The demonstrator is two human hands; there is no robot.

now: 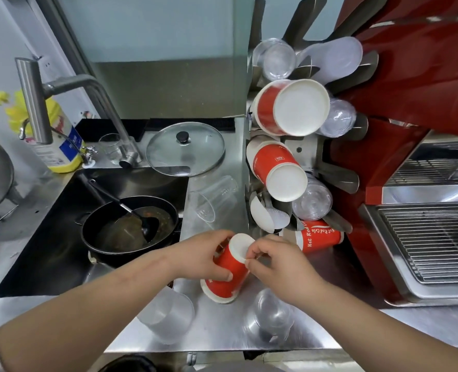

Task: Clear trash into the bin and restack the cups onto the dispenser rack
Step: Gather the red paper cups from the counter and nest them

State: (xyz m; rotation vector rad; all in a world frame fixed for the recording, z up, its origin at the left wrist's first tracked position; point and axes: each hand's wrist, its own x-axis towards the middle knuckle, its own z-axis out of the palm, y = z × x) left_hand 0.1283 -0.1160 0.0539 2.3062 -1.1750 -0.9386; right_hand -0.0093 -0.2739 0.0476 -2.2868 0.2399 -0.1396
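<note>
— Where is the stack of red paper cups with white bases [229, 272]?

— On the steel worktop [217, 331], tilted, mouth down and base up, just in front of the metal cup dispenser rack [300, 150]. The left hand [203, 256] is wrapped around its red side, fingers closed on it. The right hand [279, 260] pinches the white base rim with thumb and fingertips.

— And the rack itself?

— It carries two red paper cup stacks lying base outward, a large one [289, 111] near the top and a smaller one [279, 173] below it, with clear plastic cups [312, 200] slotted beside them. At the foot of the rack another red paper cup with white lettering [319, 237] lies on its side.

— Anything loose near the rack?

— A clear plastic cup [214, 197] lies on its side to the left of the rack. Nearer the person than the rack, a frosted plastic cup [166, 315] and a clear domed plastic lid [273, 315] rest on the worktop. Left of the rack, the sink holds a black frying pan with a black ladle [128, 226].
</note>
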